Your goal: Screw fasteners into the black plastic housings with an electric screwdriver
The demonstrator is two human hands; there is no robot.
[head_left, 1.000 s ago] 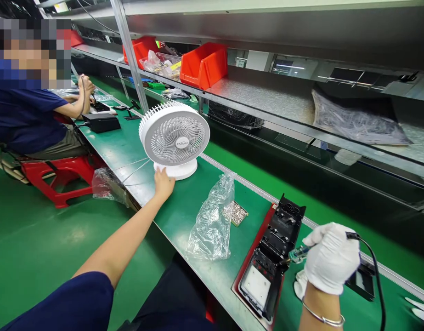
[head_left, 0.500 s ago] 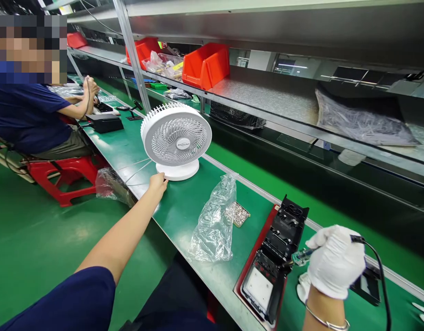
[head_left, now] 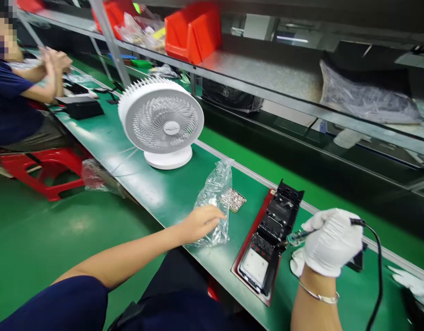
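Sitting at the far left end of the bench (head_left: 170,197), a co-worker (head_left: 12,101) has both hands raised together, well apart from you. Next along, the white fan (head_left: 162,122) stands upright on its round base near the middle of the bench, nobody touching it. Then your left hand (head_left: 201,223), bare, fingers spread and flat on the clear plastic bag (head_left: 213,202) by the near edge, pressing it rather than pinching it. Just beyond the bag lies a small tray of screws (head_left: 234,200), touching or nearly touching the plastic. Watch that: if you drag the bag, it looks likely to catch the tray and scatter screws across the bench. On to the black housing (head_left: 272,239) in its red-edged fixture, lying open. Your gloved right hand (head_left: 330,246) is closed around the electric screwdriver (head_left: 301,237), its tip right at the housing's edge. With your eyes off to the left, that tip could slip and scratch the part, and the trailing cable (head_left: 377,276) could snag.
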